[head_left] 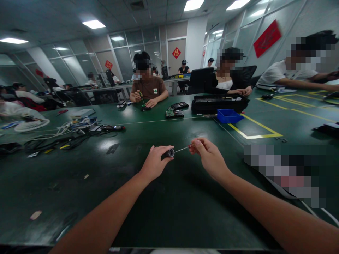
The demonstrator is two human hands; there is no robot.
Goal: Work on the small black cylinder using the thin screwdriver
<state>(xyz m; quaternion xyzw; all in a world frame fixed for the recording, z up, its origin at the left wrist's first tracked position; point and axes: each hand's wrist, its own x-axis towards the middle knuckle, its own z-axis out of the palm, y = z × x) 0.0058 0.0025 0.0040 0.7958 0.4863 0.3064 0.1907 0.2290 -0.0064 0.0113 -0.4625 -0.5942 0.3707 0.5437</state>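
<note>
Head view: both forearms reach in from the bottom edge over a dark green worktop [164, 211]. The left hand [155, 163] is clenched around a small dark cylinder [169, 153], whose pale round end faces toward 3 o'clock. The right hand [208, 155] pinches the far end of a thin pale rod [181, 149] between thumb and fingertips; the rod runs from the cylinder's end to those fingers. Both things are held just above the worktop, near the centre of the picture.

At 1 o'clock from the hands sits a blue bin [229, 115], just beside a yellow taped outline [258, 135]. Behind the bin lies a long black tray [218, 103]. At 12 o'clock lie circuit boards [176, 110]. At 10 o'clock is a tangle of cables [69, 135].

Across the worktop, a person in a brown shirt [148, 88] holds a tool over a small part. Another person in black [227, 83] sits behind the tray, and a person in white [288, 72] leans on the worktop at 2 o'clock.
</note>
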